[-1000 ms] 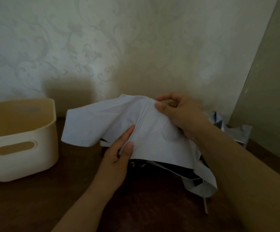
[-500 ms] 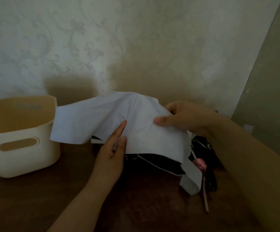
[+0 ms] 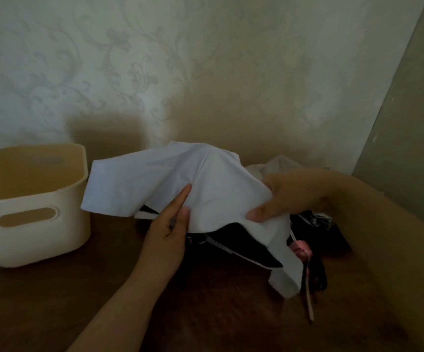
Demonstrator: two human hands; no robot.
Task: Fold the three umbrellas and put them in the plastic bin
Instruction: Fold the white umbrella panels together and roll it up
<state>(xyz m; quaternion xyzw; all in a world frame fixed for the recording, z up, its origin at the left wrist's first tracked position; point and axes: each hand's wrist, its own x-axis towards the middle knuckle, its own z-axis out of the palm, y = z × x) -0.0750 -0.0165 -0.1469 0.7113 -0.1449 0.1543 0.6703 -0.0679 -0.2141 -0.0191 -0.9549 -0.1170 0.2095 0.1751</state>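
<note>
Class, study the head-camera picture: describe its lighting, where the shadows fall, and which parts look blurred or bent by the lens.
Head view: dim, yellowish light; the plastic bin throws a dark shadow on the wall behind it; the right hand is motion-blurred, while the left hand on the white umbrella looks sharper; the wide lens tilts the door frame at the right edge.

surface (image 3: 218,313): dark brown wood, against wall | left: cream plastic bin (image 3: 35,240), upright | centre-right: white umbrella (image 3: 205,189) heaped over dark umbrella fabric (image 3: 251,252) | near right: thin pink strap (image 3: 308,295)
</note>
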